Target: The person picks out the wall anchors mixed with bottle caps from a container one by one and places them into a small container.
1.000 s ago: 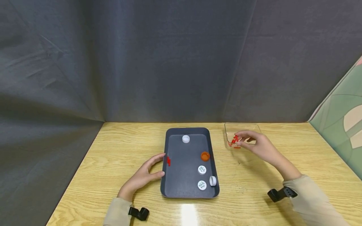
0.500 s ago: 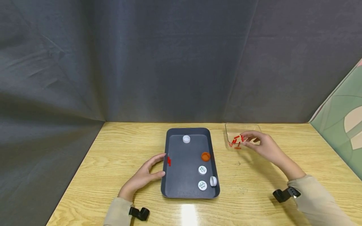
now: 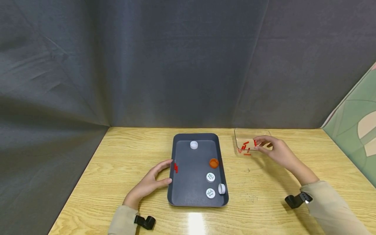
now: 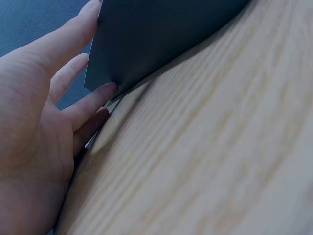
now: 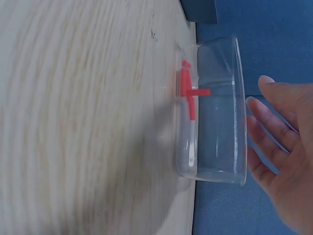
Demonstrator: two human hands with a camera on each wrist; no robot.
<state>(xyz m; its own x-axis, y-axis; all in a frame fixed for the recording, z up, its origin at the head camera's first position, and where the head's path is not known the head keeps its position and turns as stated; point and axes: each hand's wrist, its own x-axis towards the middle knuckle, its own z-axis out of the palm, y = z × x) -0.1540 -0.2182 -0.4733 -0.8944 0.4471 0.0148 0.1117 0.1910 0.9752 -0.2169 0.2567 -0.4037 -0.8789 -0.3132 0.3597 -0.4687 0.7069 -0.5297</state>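
In the head view my right hand point(image 3: 276, 151) pinches a small red stick point(image 3: 255, 143) upright between thumb and index finger, above a clear plastic box point(image 3: 252, 131). Several more red sticks point(image 3: 246, 143) lie jumbled at the box's left end. The right wrist view shows the box point(image 5: 215, 169) with my right hand point(image 5: 293, 152) beyond its rim; the held stick is not visible there. My left hand point(image 3: 148, 181) touches the left edge of a dark grey tray point(image 3: 192, 201) with extended fingers; the left wrist view shows those fingers point(image 4: 100, 95) against the tray's outer wall.
On the tray lie red sticks point(image 3: 176, 168) by the left wall, a white cap point(image 3: 194, 145), an orange cap point(image 3: 213, 163), two printed white caps point(image 3: 210, 177) and a white cap on its side point(image 3: 221, 188). A dark curtain point(image 3: 176, 65) hangs behind the wooden table point(image 3: 252, 212).
My right hand has shifted to the right over the clear box with the red stick between its fingertips, uncovering more sticks there. The left hand stays at the tray's edge.
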